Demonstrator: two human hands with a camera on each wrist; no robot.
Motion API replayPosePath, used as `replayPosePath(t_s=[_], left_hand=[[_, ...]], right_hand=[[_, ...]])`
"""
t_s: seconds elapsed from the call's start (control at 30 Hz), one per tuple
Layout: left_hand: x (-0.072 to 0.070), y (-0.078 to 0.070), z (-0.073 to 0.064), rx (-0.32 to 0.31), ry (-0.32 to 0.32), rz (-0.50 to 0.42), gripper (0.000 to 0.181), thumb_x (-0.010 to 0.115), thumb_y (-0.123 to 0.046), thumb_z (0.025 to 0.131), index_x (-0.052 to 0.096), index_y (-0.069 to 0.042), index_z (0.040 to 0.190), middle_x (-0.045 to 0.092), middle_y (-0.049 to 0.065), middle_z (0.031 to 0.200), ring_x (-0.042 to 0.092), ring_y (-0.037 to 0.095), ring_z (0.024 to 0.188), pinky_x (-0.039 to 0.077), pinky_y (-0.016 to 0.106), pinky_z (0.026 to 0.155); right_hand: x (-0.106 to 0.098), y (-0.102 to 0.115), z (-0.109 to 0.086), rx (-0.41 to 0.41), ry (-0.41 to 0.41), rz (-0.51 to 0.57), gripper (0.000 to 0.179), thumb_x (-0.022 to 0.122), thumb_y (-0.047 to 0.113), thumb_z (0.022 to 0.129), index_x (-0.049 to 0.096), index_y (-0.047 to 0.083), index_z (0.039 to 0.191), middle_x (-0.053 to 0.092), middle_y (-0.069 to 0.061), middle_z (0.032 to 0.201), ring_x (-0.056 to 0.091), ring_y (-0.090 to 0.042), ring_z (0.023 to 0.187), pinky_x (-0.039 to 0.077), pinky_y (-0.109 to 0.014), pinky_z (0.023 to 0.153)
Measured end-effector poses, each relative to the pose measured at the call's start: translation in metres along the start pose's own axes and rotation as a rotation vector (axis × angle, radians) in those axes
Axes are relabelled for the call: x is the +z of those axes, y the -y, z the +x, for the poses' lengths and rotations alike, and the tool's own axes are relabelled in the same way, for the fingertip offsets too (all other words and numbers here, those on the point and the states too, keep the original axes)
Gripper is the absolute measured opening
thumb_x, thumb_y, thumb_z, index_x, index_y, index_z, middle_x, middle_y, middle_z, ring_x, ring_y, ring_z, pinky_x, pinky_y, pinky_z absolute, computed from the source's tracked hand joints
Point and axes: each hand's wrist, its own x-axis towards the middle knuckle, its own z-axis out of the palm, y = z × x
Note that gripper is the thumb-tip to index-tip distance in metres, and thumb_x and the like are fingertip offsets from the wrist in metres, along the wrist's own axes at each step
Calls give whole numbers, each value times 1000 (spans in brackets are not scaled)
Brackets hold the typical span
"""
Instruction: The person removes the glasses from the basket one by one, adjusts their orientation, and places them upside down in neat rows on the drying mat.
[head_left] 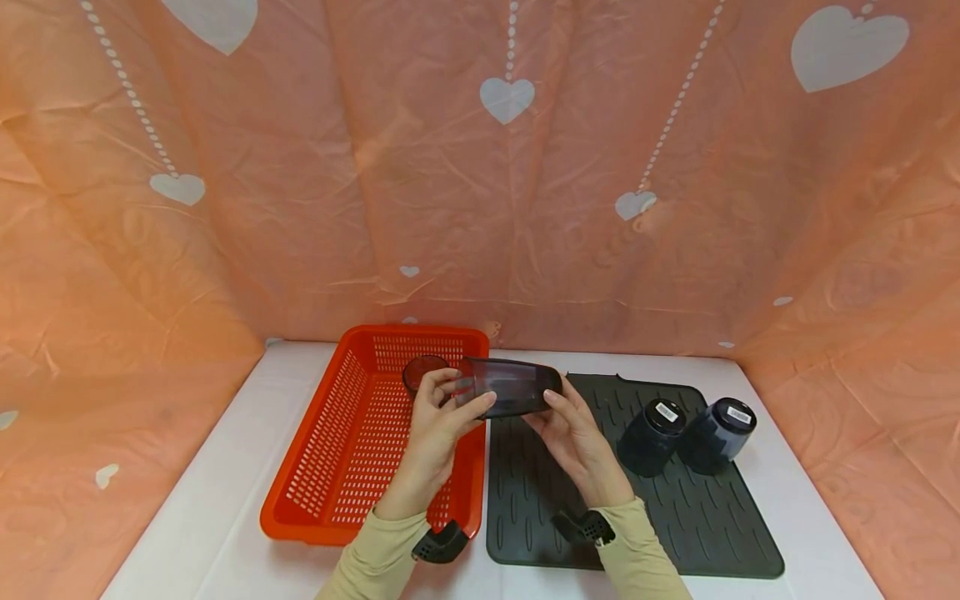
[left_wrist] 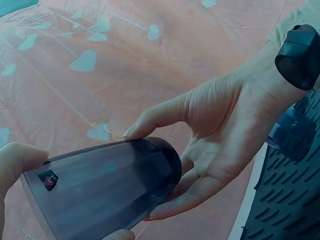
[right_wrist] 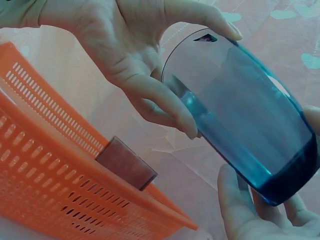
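A dark tinted drinking glass (head_left: 516,387) lies sideways in the air between both hands, above the gap between basket and mat. My left hand (head_left: 437,435) grips it near the open rim, thumb on the near side. The right hand (head_left: 581,442) holds the thick base end between thumb and fingers. A small dark sticker (left_wrist: 48,180) marks the glass wall near the rim in the left wrist view. A second glass (head_left: 422,373) stands in the far part of the orange basket (head_left: 298,467), partly hidden by the left hand.
A dark ribbed drying mat (head_left: 540,508) lies to the right on the white table (head_left: 232,500). Two dark glasses (head_left: 648,442) stand upside down on it, side by side, with white labels on their bases. A pink curtain with hearts (head_left: 450,208) hangs behind.
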Motion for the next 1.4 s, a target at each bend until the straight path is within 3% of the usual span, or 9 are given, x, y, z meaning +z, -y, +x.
replayPosePath(t_s=[0.23,0.43,0.73,1.13,1.4], left_hand=[[-3,1,-1,-18,24,21,54,72,3,80,38,-3,122,48,15,113,60,22,95,55,36,78],[-7,0,0,-34,61,115,60,77,-4,79,41,-3,127,51,15,114,61,24,99,52,33,81],[-12,-3,0,-85,135,208,62,77,-9,80,45,-4,132,53,16,124,58,28,109,46,40,95],[-15,-6,-2,-91,214,225,59,75,-12,82,50,-11,136,50,9,133,53,27,119,41,44,100],[-18,-7,-4,-103,281,245,61,72,-11,84,46,-7,139,49,11,136,53,29,120,42,41,99]], right_hand=[[3,0,-2,10,-71,-25,38,46,1,97,48,11,133,53,-5,123,56,-20,103,46,-34,92],[2,3,-1,-42,-58,-42,33,49,-2,94,57,13,123,57,-3,113,59,-17,94,48,-33,87],[3,14,-4,-96,-65,-118,38,53,-4,92,50,10,127,51,-5,118,58,-16,97,48,-30,84],[2,31,-8,-138,-72,-181,47,53,-8,89,49,11,132,48,-7,126,57,-16,104,49,-30,86],[-1,39,-13,-158,-79,-224,52,53,-8,90,41,6,139,47,-9,127,57,-17,102,49,-30,84]])
